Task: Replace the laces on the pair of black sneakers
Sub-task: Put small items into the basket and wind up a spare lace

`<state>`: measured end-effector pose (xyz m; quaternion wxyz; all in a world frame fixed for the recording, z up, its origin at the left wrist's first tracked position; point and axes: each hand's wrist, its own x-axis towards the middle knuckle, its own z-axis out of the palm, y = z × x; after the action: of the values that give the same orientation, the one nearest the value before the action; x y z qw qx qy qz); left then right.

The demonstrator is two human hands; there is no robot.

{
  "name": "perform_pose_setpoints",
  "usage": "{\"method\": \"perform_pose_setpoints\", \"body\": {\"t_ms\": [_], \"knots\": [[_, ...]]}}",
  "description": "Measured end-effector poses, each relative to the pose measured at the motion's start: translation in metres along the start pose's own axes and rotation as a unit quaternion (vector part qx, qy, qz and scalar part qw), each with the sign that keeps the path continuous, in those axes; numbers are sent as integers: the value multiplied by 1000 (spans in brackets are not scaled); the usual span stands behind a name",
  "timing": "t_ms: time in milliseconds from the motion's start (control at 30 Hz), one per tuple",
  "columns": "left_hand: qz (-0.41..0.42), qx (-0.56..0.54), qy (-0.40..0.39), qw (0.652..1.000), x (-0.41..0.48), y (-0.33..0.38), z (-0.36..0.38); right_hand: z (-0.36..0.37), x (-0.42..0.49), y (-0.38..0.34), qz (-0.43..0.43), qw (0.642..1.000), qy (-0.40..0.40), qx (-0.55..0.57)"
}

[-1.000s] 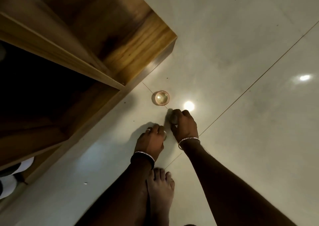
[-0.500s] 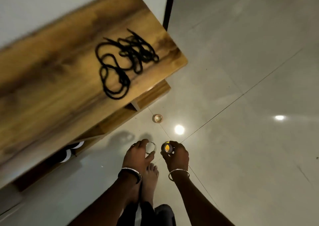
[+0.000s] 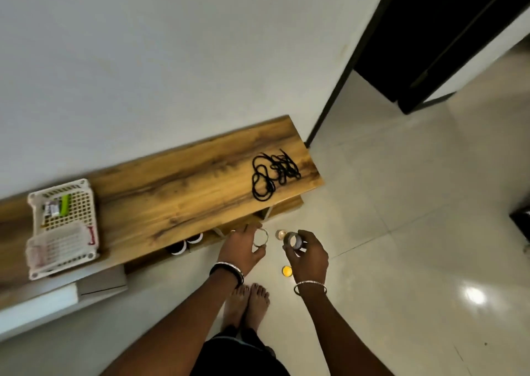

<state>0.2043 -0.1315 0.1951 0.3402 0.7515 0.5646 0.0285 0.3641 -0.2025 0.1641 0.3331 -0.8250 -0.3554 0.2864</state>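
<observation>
Your sneakers sit under the tabletop, so only their white-edged tips show. The tabletop itself runs off the left edge. The items in the white basket are too small to tell. Your right hand covers part of the yellow disc on the floor, and the round piece in its grip hides part of a small dish. What that piece is, and the ring your left hand pinches, you cannot tell. A dark object is cut off at the right edge.
</observation>
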Motion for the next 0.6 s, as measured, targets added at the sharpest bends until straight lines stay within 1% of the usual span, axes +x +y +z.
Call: {"method": "perform_pose_setpoints", "body": {"t_ms": [67,133,200,300,433,600], "knots": [[-13,-16,34,999,-22,-3,-25,-6,-13,-24,-47,999,-4,-11],[-25,-57,76,995,-39,-7,-45,-6,-22,-45,-98,995,1,-16],[-46,-79,114,989,-56,-14,-66,1,-29,-68,-144,989,-20,-35],[-81,-92,163,979,-80,-34,-95,22,-40,-100,-180,980,-61,-54],[-141,-116,220,958,-115,-80,-138,70,-57,-149,-249,954,-124,-107],[-207,-116,251,938,-152,-160,-187,139,-93,-205,-296,932,-172,-123]]}}
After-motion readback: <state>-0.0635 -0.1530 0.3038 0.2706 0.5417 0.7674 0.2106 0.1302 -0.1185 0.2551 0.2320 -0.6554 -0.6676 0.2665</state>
